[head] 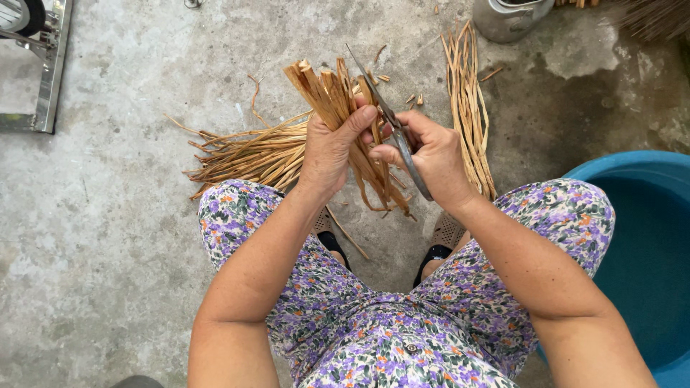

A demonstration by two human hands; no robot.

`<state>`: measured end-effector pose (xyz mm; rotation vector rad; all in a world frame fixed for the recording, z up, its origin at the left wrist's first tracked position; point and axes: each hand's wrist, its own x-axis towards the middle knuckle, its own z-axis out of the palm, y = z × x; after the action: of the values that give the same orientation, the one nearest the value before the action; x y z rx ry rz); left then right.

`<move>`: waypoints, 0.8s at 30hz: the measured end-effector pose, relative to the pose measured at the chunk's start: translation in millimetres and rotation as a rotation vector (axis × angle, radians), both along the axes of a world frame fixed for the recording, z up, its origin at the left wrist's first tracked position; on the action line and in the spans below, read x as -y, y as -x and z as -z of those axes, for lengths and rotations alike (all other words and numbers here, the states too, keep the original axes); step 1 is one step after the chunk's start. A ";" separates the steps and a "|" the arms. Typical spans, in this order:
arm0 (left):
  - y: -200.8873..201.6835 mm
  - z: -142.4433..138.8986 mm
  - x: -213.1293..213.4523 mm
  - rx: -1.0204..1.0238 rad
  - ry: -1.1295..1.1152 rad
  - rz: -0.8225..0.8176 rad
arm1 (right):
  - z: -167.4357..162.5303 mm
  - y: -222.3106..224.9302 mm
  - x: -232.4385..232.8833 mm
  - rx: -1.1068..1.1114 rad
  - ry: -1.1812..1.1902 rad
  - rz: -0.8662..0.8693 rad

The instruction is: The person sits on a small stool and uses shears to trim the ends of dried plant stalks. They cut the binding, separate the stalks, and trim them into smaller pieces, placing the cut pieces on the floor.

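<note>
My left hand (332, 147) grips a bundle of tan dried plant strips (327, 90), its cut ends pointing up and away from me. My right hand (430, 154) holds a pair of metal scissors (392, 122), whose blades reach up beside the bundle's top. The handles are hidden in my fingers. Both hands are close together above my knees, which are covered in purple flowered cloth.
A loose heap of strips (244, 154) lies on the concrete floor at left, and a straight bunch of strips (468, 108) lies at right. Short offcuts (413, 98) are scattered beyond. A blue tub (643, 237) stands at right, a metal pot (507, 18) at top, a metal frame (50, 72) at upper left.
</note>
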<state>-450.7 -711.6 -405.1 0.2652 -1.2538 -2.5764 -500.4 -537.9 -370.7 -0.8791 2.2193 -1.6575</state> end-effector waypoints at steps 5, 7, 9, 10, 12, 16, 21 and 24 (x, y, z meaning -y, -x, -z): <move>2.4 1.4 0.1 0.049 0.131 0.058 | 7.9 8.5 1.5 0.092 0.097 0.093; 3.1 6.5 -2.6 0.048 0.177 0.079 | 9.0 8.6 0.7 0.050 0.271 0.042; 5.0 13.5 -7.5 -0.020 0.258 0.077 | 8.6 7.5 -0.4 0.118 0.477 -0.047; 5.9 16.9 -10.1 0.009 0.276 0.074 | 7.8 6.6 -0.9 0.146 0.500 -0.056; 6.8 22.2 -15.8 0.071 0.314 0.071 | 5.7 4.2 -0.9 0.205 0.546 -0.073; 2.6 21.2 -27.6 0.007 0.480 0.110 | 2.4 3.0 2.8 0.189 0.488 -0.038; -4.7 8.1 -33.7 0.189 0.904 0.078 | 4.9 9.1 10.8 0.018 0.372 0.043; -5.0 5.6 -30.2 0.101 0.843 0.146 | 6.7 17.9 7.7 0.182 0.423 0.029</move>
<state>-445.7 -681.4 -410.7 0.1268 -2.3068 -1.9071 -518.2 -545.7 -377.5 -0.7488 1.8010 -2.1700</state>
